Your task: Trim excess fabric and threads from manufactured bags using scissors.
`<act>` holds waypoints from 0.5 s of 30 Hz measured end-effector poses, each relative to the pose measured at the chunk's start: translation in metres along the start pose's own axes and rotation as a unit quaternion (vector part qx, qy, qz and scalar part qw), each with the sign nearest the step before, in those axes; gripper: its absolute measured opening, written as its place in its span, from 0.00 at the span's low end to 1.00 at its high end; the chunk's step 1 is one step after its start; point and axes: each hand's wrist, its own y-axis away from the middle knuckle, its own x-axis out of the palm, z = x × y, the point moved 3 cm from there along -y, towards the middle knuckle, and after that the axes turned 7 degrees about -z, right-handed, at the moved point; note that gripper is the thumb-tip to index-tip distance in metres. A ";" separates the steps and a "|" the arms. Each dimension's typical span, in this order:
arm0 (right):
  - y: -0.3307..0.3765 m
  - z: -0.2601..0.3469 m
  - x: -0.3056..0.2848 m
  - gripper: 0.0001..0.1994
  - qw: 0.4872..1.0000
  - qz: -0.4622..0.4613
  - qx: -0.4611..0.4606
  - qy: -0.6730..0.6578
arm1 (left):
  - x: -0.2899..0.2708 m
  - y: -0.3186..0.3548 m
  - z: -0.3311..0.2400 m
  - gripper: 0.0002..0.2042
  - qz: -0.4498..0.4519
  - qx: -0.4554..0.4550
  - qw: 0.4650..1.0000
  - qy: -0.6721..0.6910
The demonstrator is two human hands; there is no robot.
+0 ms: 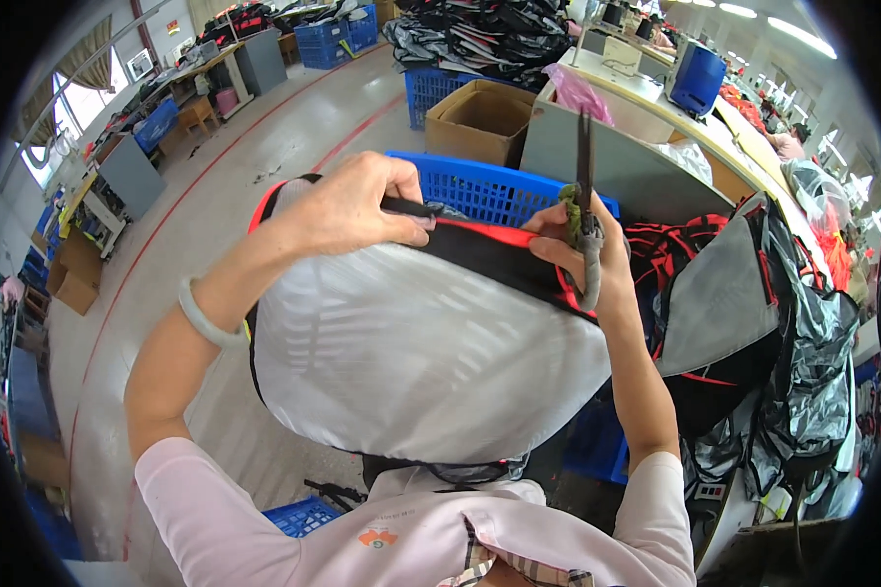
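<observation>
A large bag piece point(431, 352) with a pale grey panel and black and red edging hangs in front of my body. My left hand point(362, 207) is closed in a pinch on a black strip at the bag's upper edge. At the right end of that edge, my right hand point(607, 256) holds a pair of scissors point(585, 161), blades pointing up. Their handles look wrapped in grey and green material. The thumb of this hand also presses against the red-trimmed edge; the fingers behind it are partly hidden.
Beyond the bag stand a blue plastic crate point(480, 188) and an open cardboard box point(480, 122). More grey, black and red bags point(724, 303) are heaped at my right beside a long worktable point(646, 83). A red line point(166, 210) runs along the floor at left.
</observation>
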 end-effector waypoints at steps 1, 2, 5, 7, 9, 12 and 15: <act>-0.001 0.005 0.005 0.15 0.999 0.027 -0.015 -0.009 | 0.006 -0.001 -0.003 0.10 0.005 -0.027 0.996 0.087; 0.000 0.011 0.012 0.15 0.996 0.064 -0.048 -0.029 | 0.014 0.000 -0.002 0.10 0.013 -0.082 0.985 0.150; 0.001 0.010 0.041 0.16 0.979 0.128 -0.094 0.126 | 0.037 0.004 0.003 0.10 -0.002 -0.071 0.981 0.178; 0.005 0.005 0.055 0.18 0.950 0.142 -0.127 0.248 | 0.042 0.006 0.012 0.11 0.010 -0.097 0.977 0.188; 0.004 -0.001 0.059 0.18 0.970 0.114 -0.102 0.187 | 0.041 0.008 0.019 0.13 0.003 -0.093 0.979 0.179; -0.003 -0.012 0.059 0.17 0.983 0.099 -0.042 0.148 | 0.034 0.012 0.021 0.13 -0.053 0.023 0.994 0.095; -0.010 -0.018 0.062 0.16 0.983 0.094 -0.054 0.147 | 0.040 0.022 0.026 0.09 -0.132 0.089 0.983 -0.088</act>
